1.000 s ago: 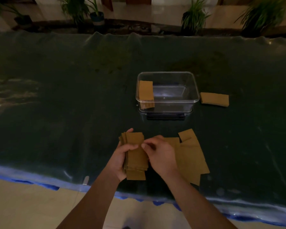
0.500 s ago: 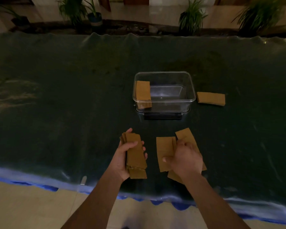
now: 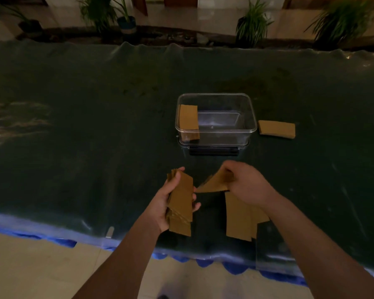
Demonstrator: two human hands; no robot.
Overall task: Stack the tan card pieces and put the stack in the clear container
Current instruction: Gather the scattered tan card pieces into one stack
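My left hand (image 3: 162,207) grips a stack of tan card pieces (image 3: 180,202) held on edge above the near part of the table. My right hand (image 3: 247,183) pinches one tan card piece (image 3: 214,183), lifted and tilted, its lower corner close to the stack. More loose card pieces (image 3: 240,219) lie flat under my right wrist. The clear container (image 3: 216,119) stands farther back, open, with one card stack (image 3: 188,117) leaning at its left end. Another card stack (image 3: 276,128) lies on the table just right of the container.
The table wears a dark green cover (image 3: 95,126) with a blue edge (image 3: 58,241) along the near side. A black lid latch (image 3: 214,151) shows at the container's front. Potted plants (image 3: 252,22) stand on the floor beyond the far edge.
My right hand left the stack, went right to the loose pieces, and has now lifted one piece off the table toward the stack. The left hand keeps its hold.
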